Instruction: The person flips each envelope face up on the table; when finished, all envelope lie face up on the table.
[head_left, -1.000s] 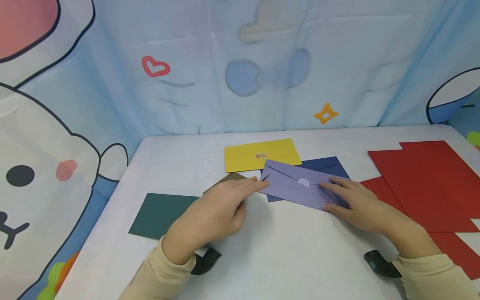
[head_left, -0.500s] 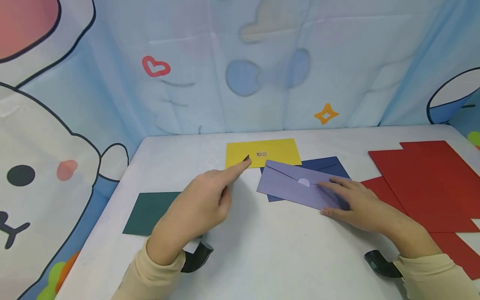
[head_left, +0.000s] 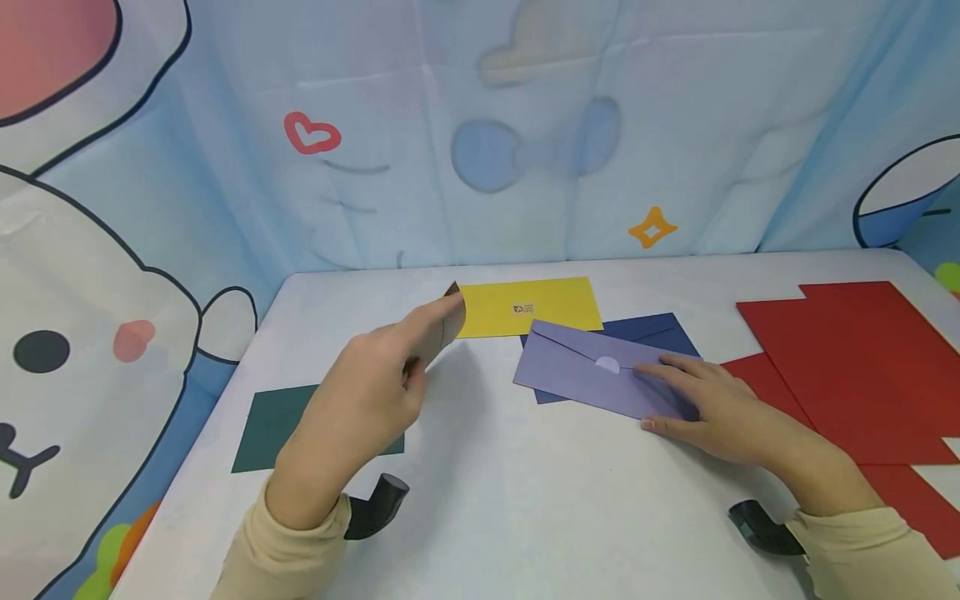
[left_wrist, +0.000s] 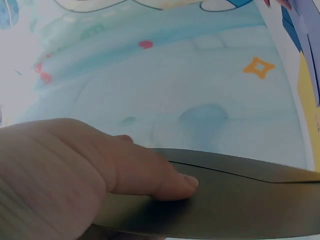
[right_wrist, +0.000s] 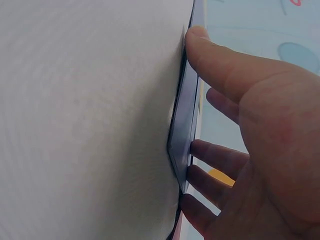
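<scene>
My left hand point(head_left: 360, 392) is raised over the left half of the table and pinches a brown envelope point(left_wrist: 250, 205). In the left wrist view the thumb lies flat along its flap side. From the head view the hand hides nearly all of this envelope. My right hand point(head_left: 708, 408) rests on the right end of a lavender envelope point(head_left: 585, 367) with fingers spread. That envelope has a pale round seal and lies partly over a dark blue envelope point(head_left: 660, 329). Beyond them is a yellow envelope point(head_left: 555, 304) with a small printed mark.
A dark green envelope point(head_left: 273, 425) lies at the left, partly behind my left hand and wrist. Several overlapping red envelopes point(head_left: 855, 375) cover the right side of the white table point(head_left: 540, 517). A printed blue curtain point(head_left: 375, 208) hangs behind the table.
My left hand has lifted the brown envelope from beside the lavender one and moved left with it. The green envelope has slid a little left. My right hand has stayed put.
</scene>
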